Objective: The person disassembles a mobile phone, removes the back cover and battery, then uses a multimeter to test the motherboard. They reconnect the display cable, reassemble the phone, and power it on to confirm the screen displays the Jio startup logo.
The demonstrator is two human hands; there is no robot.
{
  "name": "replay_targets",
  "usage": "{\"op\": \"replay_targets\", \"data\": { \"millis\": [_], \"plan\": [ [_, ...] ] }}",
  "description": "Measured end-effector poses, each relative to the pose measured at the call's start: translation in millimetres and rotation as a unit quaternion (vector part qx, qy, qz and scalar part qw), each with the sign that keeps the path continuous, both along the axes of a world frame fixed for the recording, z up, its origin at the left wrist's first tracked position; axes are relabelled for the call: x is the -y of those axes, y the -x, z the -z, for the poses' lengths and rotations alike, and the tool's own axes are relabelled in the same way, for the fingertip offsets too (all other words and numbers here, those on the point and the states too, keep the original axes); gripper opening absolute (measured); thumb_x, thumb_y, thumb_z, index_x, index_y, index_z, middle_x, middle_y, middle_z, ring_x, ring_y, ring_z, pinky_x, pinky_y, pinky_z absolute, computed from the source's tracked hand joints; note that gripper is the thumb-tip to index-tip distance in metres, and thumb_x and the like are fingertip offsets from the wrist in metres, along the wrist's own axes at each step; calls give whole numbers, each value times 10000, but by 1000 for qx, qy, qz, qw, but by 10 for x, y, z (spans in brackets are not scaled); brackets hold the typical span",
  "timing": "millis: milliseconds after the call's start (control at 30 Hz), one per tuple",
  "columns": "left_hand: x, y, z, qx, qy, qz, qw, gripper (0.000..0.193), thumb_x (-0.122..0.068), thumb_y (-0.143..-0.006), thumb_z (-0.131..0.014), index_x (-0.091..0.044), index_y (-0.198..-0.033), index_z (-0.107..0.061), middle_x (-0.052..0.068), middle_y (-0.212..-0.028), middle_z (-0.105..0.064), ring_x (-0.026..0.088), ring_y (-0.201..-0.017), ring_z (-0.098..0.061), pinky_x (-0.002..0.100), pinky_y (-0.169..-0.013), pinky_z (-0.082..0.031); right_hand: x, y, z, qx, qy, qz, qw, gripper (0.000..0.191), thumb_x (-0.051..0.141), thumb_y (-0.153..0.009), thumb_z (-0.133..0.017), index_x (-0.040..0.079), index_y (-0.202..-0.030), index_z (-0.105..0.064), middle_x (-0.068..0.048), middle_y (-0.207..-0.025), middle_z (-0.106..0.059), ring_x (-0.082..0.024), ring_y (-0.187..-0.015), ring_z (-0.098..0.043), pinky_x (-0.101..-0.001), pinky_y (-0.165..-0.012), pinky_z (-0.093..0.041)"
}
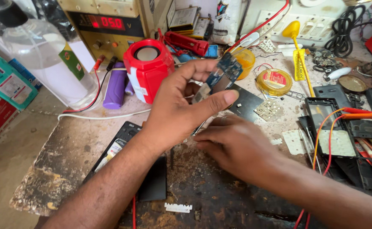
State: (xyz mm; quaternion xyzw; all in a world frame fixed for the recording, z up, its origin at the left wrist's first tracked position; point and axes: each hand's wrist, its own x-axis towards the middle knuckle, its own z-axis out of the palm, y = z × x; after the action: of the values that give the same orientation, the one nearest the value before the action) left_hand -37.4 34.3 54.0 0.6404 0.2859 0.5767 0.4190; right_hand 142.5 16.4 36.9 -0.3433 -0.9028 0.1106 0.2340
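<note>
My left hand (181,108) is raised above the worn workbench (67,169) and pinches a small blue circuit board (224,72) between thumb and fingers, with a thin metal part just under it. My right hand (232,146) lies low on the bench just below it, fingers together and pointing left; whether it holds anything is hidden. A black phone (122,144) lies under my left forearm.
A red cylindrical speaker (147,68), a purple cylinder (116,87) and a clear plastic bottle (46,59) stand at the back left by a power supply with a red display (109,23). Open phone shells (334,114), orange wires (321,131), a round tin (274,81) and loose parts crowd the right.
</note>
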Motion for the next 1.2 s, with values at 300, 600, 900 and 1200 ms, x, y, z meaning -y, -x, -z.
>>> {"op": "replay_targets", "data": {
  "millis": [300, 600, 900, 1200],
  "plan": [
    [104, 32, -89, -107, -77, -144, 981, 495, -119, -821, -887, -27, -1141, -520, 47, -1032, -682, 87, -983, -652, 266, -890, -557, 8, 429, 24, 0, 123, 96, 988, 249, 272, -821, -748, 79, -971, -699, -139, -938, -738, -361, -933, -689, -498, -799, -532],
    [-53, 33, 41, 27, 56, -76, 995, 345, -104, -936, -734, 6, -1231, -594, 55, -1095, -722, 80, -1012, -648, 251, -903, -539, 24, 139, -129, 16, 233, 108, 966, 193, 266, -880, -699, 103, -975, -659, -84, -828, -747, -214, -781, -721, -389, -743, -572],
    [14, -148, 203, 90, 217, 44, 971, 339, 28, -910, -644, -7, -1239, -570, 94, -1075, -735, 98, -919, -699, 257, -797, -585, -192, -742, -336, -169, 266, 220, 923, 248, 153, -956, -690, 88, -1175, -784, -70, -945, -802, -125, -841, -678, -302, -758, -568],
    [179, -313, 228, 73, 230, 113, 964, 374, 25, -935, -632, -18, -1289, -518, 125, -1107, -736, 109, -940, -700, 273, -802, -587, 14, -667, -168, -334, 287, 154, 885, 270, 76, -895, -739, -16, -1146, -776, -83, -933, -827, -113, -821, -751, -269, -737, -617]
  ]
}}
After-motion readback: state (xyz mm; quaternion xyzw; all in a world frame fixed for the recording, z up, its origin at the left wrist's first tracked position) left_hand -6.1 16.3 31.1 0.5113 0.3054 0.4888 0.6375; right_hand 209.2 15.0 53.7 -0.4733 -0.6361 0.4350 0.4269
